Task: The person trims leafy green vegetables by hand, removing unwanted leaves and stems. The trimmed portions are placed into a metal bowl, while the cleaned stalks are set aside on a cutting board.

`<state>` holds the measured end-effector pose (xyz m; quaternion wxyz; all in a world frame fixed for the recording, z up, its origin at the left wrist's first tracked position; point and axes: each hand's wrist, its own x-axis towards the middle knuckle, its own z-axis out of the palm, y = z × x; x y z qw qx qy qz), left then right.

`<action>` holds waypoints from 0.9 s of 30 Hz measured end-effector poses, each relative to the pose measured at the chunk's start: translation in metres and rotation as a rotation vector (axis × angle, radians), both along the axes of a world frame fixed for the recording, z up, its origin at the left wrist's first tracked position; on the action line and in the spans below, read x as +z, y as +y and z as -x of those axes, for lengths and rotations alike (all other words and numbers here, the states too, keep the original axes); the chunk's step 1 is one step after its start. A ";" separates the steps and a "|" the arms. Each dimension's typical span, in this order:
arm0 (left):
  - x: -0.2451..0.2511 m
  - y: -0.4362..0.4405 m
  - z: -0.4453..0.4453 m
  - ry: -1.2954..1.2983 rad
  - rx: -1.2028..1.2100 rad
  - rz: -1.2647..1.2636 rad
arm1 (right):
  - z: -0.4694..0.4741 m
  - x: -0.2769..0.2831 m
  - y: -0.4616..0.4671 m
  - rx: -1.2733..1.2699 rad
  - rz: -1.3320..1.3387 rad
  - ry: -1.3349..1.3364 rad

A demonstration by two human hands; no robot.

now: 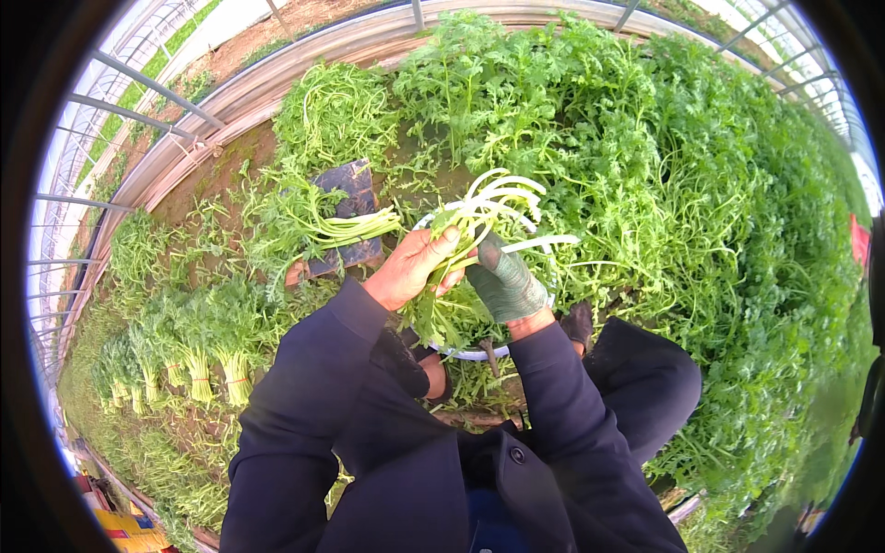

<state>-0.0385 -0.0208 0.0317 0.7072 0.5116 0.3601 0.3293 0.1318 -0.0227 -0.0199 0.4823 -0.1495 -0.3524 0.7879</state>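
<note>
My bare left hand (415, 266) grips a loose handful of leafy green stems (484, 207), which look like crown daisy greens. Their pale cut ends curve up and to the right, while leaves hang below the fist. My right hand (508, 283), in a green glove, is closed close beside it on a single stem whose pale end (546, 242) sticks out to the right. Beneath both hands is a round container with a white rim (470, 354), partly hidden by leaves. Left of it, a trimmed bunch (359, 227) lies across a dark board (349, 180).
Uncut greens (691, 152) grow densely ahead and to the right. Several banded bundles (200, 377) stand at the left. A loose heap of greens (339, 114) lies beyond the board. Greenhouse pipes (148, 79) line the left edge. A yellow package (128, 529) sits at lower left.
</note>
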 end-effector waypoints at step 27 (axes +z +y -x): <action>-0.016 -0.037 -0.031 0.520 0.525 -0.979 | -0.001 0.004 -0.050 -0.663 0.022 -0.581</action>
